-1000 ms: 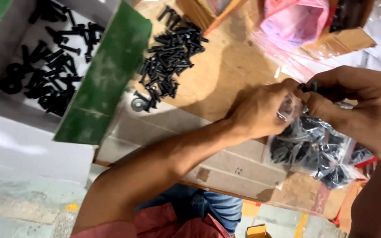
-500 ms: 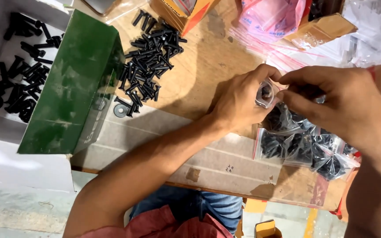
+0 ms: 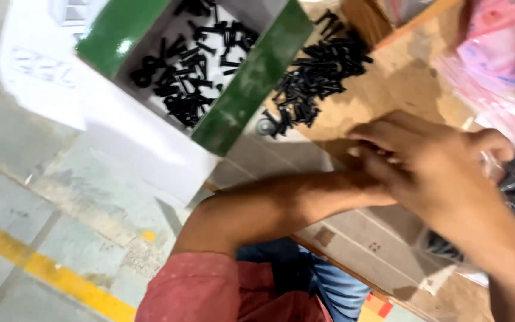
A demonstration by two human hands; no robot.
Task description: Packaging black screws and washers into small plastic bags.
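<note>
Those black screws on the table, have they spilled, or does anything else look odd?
A loose heap of black screws lies on the bare cardboard, outside the green-flapped box that holds more. A single washer lies at the heap's edge. Nothing looks damaged.

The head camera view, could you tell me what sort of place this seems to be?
Probably a workshop or packing station: a white box with green flaps full of black screws, a loose pile of black screws on a cardboard-covered bench, and a yellow floor line.
</note>
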